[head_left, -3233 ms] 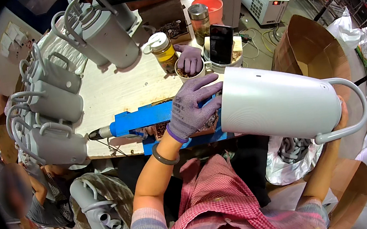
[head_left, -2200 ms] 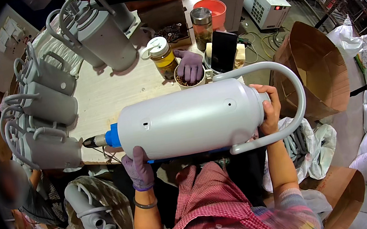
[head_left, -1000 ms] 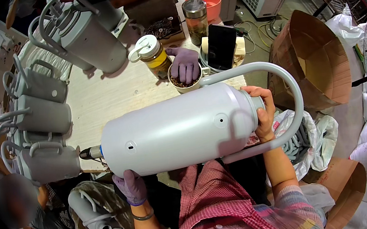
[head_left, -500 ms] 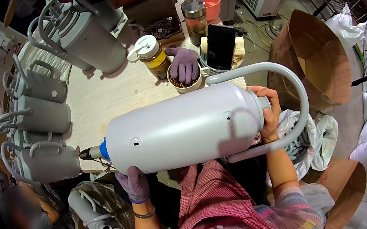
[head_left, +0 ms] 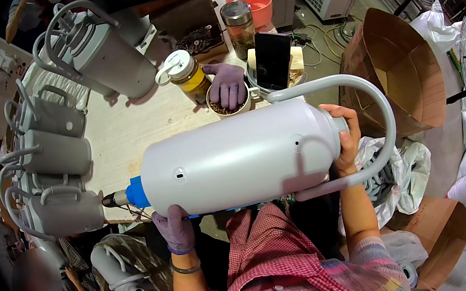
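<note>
A large grey metal jug shell (head_left: pixel 241 159) with a curved tube handle (head_left: pixel 380 105) lies sideways across the front of me. My right hand (head_left: pixel 346 139), bare, wraps its neck end inside the handle. My left hand (head_left: pixel 175 231), in a purple glove, grips the lower edge of the shell's other end, thumb on its side. Two small holes show in the shell's wall. At its left end a blue block (head_left: pixel 138 192) sticks out, with a black-and-silver tool tip (head_left: pixel 116 200) beside it; how far the block reaches inside is hidden.
A white cup (head_left: pixel 239 108) of small brown parts stands behind the shell, an empty purple glove (head_left: pixel 227 85) lying on it. Close by are a yellow-banded jar (head_left: pixel 190 79) and a phone (head_left: pixel 273 61). Grey jugs (head_left: pixel 56 151) line the left; a cardboard box (head_left: pixel 394 73) stands right.
The jug shell has shifted slightly right with both my hands, and more of the blue block shows at its left end. A person at the lower left has moved.
</note>
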{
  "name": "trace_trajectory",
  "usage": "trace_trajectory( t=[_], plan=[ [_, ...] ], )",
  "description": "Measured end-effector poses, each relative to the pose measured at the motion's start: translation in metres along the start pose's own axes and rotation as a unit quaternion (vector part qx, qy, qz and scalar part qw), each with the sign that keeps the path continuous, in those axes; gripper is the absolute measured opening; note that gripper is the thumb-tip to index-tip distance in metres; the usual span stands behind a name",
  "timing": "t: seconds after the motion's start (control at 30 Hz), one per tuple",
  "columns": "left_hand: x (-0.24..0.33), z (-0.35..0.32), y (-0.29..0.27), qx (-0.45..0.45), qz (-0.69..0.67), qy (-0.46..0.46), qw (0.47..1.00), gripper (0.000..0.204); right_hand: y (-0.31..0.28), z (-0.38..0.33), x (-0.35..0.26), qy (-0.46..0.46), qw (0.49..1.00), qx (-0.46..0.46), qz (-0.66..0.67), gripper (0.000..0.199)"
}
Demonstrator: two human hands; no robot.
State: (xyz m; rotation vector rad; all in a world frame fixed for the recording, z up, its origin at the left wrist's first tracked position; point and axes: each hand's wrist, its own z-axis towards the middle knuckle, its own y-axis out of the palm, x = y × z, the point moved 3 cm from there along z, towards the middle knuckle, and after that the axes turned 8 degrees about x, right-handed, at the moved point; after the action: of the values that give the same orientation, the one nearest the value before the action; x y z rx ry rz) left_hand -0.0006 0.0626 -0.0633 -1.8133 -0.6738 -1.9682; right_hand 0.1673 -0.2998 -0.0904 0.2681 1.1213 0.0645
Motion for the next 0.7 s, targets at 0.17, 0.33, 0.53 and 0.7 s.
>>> trace_trajectory(
  t=[0.17,0.33,0.53,0.7],
  plan=[
    [0.008,-0.002,-0.004,0.06,-0.022,0.031,0.997,0.046,0.01,-0.004,0.004,-0.015,0.999,-0.037,-0.012,0.043],
    [0.004,-0.007,-0.015,0.051,-0.023,0.015,0.998,0.045,0.012,-0.015,0.01,-0.002,0.999,-0.043,0.009,0.044],
    [0.003,-0.011,-0.005,0.082,-0.03,0.005,0.996,0.045,0.013,-0.014,0.006,-0.017,0.999,-0.047,0.006,0.044],
    [0.032,-0.01,0.007,0.027,-0.194,-0.043,0.98,0.055,-0.002,-0.001,0.005,0.056,0.997,0.048,-0.024,0.048]
  ],
)
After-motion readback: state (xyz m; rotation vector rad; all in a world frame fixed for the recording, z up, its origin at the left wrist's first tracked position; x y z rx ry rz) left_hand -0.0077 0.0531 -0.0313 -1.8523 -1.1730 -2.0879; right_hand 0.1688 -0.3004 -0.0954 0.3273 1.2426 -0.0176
